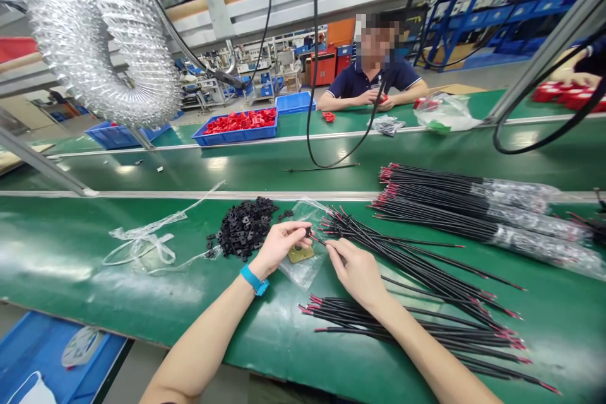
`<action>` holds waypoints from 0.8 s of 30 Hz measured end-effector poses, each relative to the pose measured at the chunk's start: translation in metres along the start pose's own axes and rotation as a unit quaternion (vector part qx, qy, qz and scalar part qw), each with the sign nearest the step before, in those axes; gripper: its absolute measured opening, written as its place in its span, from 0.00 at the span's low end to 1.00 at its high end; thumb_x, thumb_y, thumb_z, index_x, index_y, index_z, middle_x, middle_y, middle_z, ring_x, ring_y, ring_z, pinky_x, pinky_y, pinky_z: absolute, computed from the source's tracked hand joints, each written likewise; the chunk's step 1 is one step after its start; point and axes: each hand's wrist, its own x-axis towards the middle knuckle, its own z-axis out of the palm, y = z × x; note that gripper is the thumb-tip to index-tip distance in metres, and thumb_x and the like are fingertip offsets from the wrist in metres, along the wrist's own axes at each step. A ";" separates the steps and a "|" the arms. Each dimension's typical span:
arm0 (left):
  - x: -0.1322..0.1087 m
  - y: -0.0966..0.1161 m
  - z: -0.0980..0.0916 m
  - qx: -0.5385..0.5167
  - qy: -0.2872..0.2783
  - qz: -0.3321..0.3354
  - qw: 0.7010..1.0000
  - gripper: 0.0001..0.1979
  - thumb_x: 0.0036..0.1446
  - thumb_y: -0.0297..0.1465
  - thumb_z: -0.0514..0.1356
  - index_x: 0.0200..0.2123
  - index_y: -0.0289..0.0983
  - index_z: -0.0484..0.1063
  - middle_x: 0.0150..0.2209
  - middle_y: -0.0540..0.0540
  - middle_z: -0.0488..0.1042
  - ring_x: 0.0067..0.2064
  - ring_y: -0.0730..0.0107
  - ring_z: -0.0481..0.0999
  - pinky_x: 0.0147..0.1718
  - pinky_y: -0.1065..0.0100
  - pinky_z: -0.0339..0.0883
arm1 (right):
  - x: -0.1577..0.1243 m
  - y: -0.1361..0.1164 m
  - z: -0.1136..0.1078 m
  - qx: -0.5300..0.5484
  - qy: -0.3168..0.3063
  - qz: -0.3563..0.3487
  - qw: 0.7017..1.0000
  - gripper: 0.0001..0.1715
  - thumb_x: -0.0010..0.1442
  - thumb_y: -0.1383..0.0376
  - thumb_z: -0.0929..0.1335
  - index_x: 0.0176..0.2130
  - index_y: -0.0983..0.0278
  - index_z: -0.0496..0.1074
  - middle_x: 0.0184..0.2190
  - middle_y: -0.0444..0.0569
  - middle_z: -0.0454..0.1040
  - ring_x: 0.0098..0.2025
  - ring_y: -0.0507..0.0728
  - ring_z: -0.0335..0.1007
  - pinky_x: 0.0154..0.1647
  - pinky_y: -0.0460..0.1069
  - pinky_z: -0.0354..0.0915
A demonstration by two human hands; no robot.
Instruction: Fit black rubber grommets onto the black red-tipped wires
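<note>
My left hand (283, 243) pinches a small black plastic part (307, 233), mostly covered by the fingertips. In my right hand (356, 270) is a black cable (321, 241), gripped close to its red-wired end, which meets the black part. Below the fingers a brass-coloured plate with holes (302, 255) lies on a clear plastic bag (303, 274). A heap of similar black parts (246, 225) sits left of my hands. Loose black cables with red ends (416, 259) spread to the right, and another group of cables (379, 322) lies nearer me.
Cable bundles in plastic wrap (473, 202) lie at the right. White plastic strips (146, 241) are at the left. Across the green bench (118, 303) a person (369, 85) handles a red part near a blue bin of red parts (237, 136). A black cable loop (310, 132) hangs ahead.
</note>
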 end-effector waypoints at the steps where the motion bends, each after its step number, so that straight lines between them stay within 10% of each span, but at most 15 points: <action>1: 0.000 0.000 -0.001 0.007 -0.004 0.004 1.000 0.24 0.54 0.42 0.66 0.48 0.30 0.75 0.34 0.39 0.79 0.33 0.68 0.78 0.37 0.69 0.72 | 0.000 0.000 -0.001 0.001 -0.002 0.000 1.000 0.21 0.71 0.62 0.57 0.41 0.63 0.75 0.31 0.48 0.75 0.29 0.52 0.72 0.30 0.45 0.60; 15: -0.005 -0.006 0.006 0.025 -0.061 -0.024 0.998 0.25 0.50 0.41 0.69 0.47 0.30 0.77 0.32 0.40 0.79 0.33 0.65 0.79 0.39 0.64 0.74 | -0.003 0.003 0.001 -0.077 0.044 -0.105 0.991 0.16 0.70 0.66 0.60 0.42 0.66 0.75 0.35 0.53 0.76 0.37 0.57 0.70 0.39 0.50 0.63; 24: -0.017 -0.005 0.026 0.187 -0.035 0.201 0.961 0.09 0.58 0.33 0.63 0.41 0.39 0.80 0.38 0.42 0.77 0.41 0.65 0.75 0.44 0.64 0.70 | -0.004 -0.002 -0.003 0.114 0.000 0.038 0.993 0.23 0.71 0.59 0.58 0.33 0.63 0.75 0.27 0.49 0.72 0.28 0.54 0.68 0.31 0.47 0.63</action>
